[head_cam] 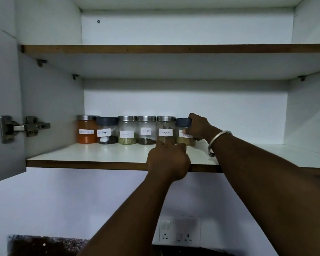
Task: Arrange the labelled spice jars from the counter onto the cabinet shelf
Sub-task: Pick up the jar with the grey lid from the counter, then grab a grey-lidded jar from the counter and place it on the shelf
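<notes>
- Currently, six labelled spice jars stand in one row at the far side of the lower cabinet shelf (100,154), from the left wall toward the middle.
- Count: four jars carry metal lids and two carry dark lids. From left: orange powder jar (86,129), dark-lid pepper jar (107,130), then three metal-lid jars (146,130), then the masala jar (185,133) at the right end.
- Right hand (199,126): fingers are wrapped around the masala jar, over its dark lid and right side. A metal bangle (219,143) sits on that wrist.
- Left hand (167,160): curled into a loose fist at the near shelf edge, its fingertips touching the base of the fifth jar (166,130). It holds nothing.
- Risk: the jars stand touching or almost so; pushing the masala jar leftward could tip or shift its neighbour and the row.
- Risk: the right hand covers part of the masala label; turning the jar could hide the label.
- Upper shelf (174,48): no jars seen.
- Bench (44,244): only a small dark corner is in view, so remaining jars cannot be counted.
</notes>
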Demonstrator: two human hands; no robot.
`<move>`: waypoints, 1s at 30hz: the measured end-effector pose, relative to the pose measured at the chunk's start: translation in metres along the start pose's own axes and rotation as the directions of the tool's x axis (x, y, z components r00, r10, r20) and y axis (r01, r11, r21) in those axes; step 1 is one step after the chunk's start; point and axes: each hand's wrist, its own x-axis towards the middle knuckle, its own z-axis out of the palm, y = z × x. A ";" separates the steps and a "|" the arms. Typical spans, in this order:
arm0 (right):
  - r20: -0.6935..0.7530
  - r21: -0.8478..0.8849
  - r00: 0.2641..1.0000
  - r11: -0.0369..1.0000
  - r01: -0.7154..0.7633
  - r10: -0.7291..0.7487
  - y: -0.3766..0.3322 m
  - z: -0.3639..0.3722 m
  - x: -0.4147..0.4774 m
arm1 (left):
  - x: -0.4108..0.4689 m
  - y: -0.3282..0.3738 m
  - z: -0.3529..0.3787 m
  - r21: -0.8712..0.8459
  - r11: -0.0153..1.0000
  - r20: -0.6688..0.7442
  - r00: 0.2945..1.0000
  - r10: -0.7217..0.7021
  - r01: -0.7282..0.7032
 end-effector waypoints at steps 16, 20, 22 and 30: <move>0.412 0.365 0.874 0.832 -0.418 0.258 -0.008 -0.027 -0.058 | 0.001 0.000 -0.009 -0.010 0.999 0.021 0.999 0.031 -0.031; 0.462 0.135 0.860 0.942 -0.307 0.215 -0.018 -0.038 -0.098 | -0.003 0.003 -0.012 -0.039 0.998 0.013 0.999 0.046 -0.046; 0.447 -0.006 0.880 0.985 -0.174 0.158 -0.032 -0.039 -0.123 | -0.006 0.003 -0.017 -0.064 0.996 0.016 0.998 0.057 -0.056; 0.044 -0.223 0.991 0.965 0.136 -0.129 -0.042 -0.033 -0.250 | -0.064 0.012 -0.022 -0.359 0.900 -0.185 0.964 0.192 -0.248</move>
